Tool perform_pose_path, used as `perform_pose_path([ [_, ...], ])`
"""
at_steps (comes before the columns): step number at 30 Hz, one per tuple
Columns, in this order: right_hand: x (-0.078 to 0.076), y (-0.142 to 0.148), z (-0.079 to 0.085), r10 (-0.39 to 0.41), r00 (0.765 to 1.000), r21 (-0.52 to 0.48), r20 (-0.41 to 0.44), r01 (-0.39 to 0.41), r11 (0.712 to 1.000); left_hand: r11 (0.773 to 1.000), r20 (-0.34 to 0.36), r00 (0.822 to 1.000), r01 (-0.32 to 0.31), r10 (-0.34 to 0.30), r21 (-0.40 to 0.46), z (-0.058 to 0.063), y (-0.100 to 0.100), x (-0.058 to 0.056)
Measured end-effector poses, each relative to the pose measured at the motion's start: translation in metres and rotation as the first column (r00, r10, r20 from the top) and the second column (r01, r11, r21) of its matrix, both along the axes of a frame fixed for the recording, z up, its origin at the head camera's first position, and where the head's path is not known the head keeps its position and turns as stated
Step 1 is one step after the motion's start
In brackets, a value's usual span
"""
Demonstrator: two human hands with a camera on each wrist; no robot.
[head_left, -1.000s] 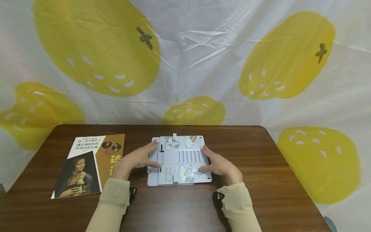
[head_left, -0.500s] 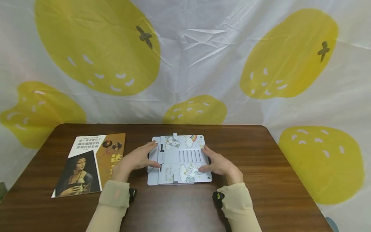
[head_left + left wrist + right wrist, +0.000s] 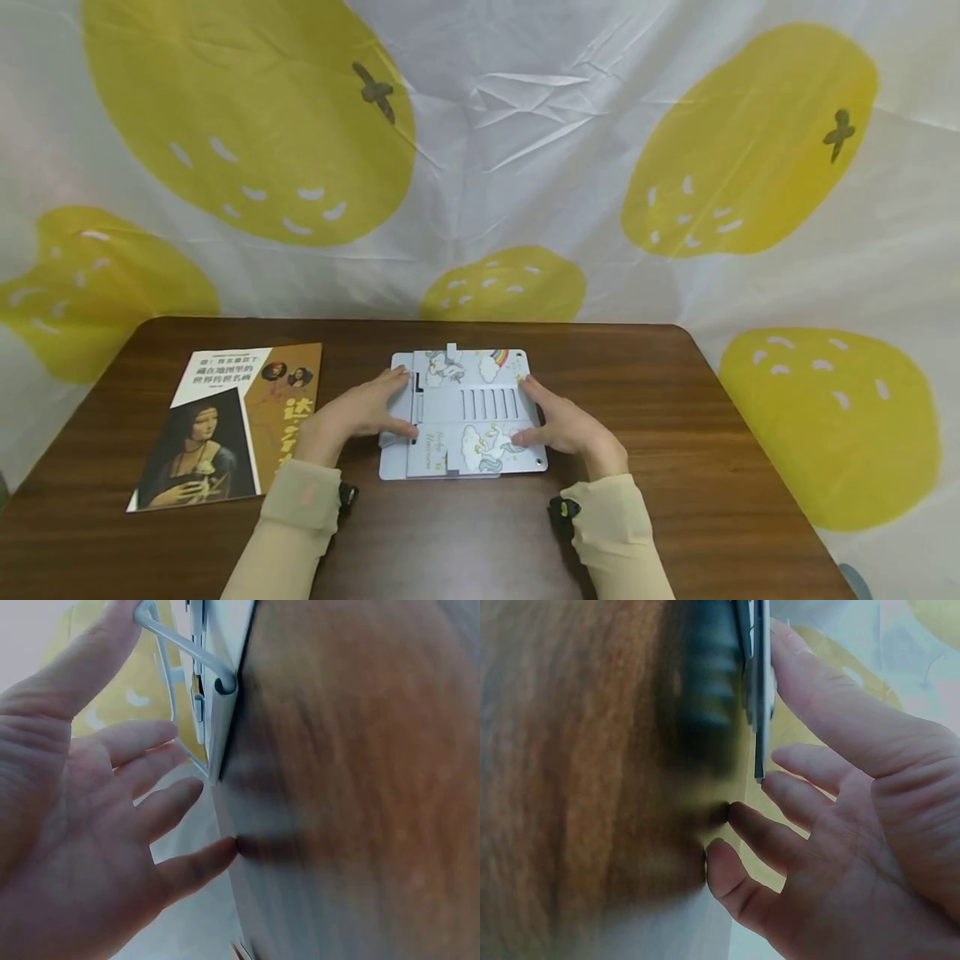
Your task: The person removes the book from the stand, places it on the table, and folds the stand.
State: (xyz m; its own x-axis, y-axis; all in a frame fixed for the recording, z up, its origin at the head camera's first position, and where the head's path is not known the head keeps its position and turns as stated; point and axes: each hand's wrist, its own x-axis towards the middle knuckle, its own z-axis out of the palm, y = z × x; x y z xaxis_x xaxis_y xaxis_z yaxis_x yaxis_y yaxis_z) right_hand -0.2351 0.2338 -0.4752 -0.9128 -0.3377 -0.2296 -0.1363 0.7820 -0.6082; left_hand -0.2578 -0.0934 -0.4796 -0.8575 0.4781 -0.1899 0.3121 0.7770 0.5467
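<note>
A folded white book stand (image 3: 438, 408) with unicorn and rainbow prints lies flat on the table. My left hand (image 3: 360, 412) is spread at its left end, the thumb and fingertips against the bent wire support (image 3: 187, 649) in the left wrist view. At the opposite end my right hand (image 3: 566, 425) rests with its thumb on the printed face and other fingers by the side edge. In the right wrist view the stand appears edge-on as a thin plate (image 3: 760, 712); the lower fingers of that hand touch the tabletop.
A book (image 3: 217, 425) with a painted portrait on its cover lies left of the stand, partly behind my left hand. The brown wooden table (image 3: 697, 500) ends at a white cloth (image 3: 517, 183) printed with big yellow fruit.
Both hands stay at the stand's two ends and the stand keeps its place. The head view shifts very slightly.
</note>
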Motion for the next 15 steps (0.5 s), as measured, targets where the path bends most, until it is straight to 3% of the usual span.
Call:
perform_pose_path([
  [15, -0.001, 0.0, -0.003, 0.006, 1.0, 0.006, -0.009, -0.006, 1.0, 0.991, 0.038, 0.999, 0.022, -0.017, -0.135, 0.001, 0.011, 0.004],
])
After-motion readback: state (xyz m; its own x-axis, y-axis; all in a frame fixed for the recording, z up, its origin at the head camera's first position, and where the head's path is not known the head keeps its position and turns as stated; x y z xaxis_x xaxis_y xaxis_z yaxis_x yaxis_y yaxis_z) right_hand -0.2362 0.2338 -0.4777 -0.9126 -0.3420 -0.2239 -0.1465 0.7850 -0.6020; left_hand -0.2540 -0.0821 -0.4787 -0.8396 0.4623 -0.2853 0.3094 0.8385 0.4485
